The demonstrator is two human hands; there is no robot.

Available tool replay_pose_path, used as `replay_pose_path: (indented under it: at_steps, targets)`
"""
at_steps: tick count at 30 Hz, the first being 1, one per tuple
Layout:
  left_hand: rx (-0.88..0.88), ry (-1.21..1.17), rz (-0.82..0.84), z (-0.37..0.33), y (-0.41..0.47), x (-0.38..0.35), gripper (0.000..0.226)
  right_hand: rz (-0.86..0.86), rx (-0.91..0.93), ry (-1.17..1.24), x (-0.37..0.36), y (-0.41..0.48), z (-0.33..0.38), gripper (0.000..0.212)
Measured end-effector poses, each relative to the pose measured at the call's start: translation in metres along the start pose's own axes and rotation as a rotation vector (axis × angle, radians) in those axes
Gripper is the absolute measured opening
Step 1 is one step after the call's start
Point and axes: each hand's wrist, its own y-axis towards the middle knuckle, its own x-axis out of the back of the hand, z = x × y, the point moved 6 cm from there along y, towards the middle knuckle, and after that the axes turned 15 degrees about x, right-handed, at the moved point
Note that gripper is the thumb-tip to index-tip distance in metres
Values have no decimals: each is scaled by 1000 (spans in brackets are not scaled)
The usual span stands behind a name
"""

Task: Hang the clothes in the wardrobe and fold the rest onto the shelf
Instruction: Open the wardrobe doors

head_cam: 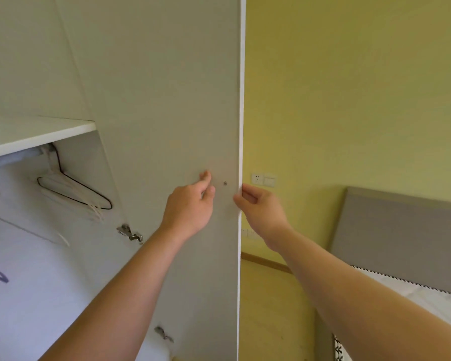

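Yellow bedroom wall backs the wardrobe door; right grip pinches its edge, left grip rests relaxed on its face. White garment hangs inside; task likely nearly finished.

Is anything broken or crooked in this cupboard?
Nothing looks broken. The door is open, with the right hand pinching its edge and the left hand by a small screw. The empty hangers under the shelf look tilted, but that may just be the wide lens.

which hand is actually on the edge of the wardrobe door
The right hand: its fingers curl round the white edge of the wardrobe door. The left hand is at its inner face, beside the small screw.
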Motion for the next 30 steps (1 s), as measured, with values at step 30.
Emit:
replay_pose_path:
  at_steps: [30]
  targets:
    - [475, -700, -59, 200, -31, 101, 19, 112, 225, -172, -165, -32, 68, 25]
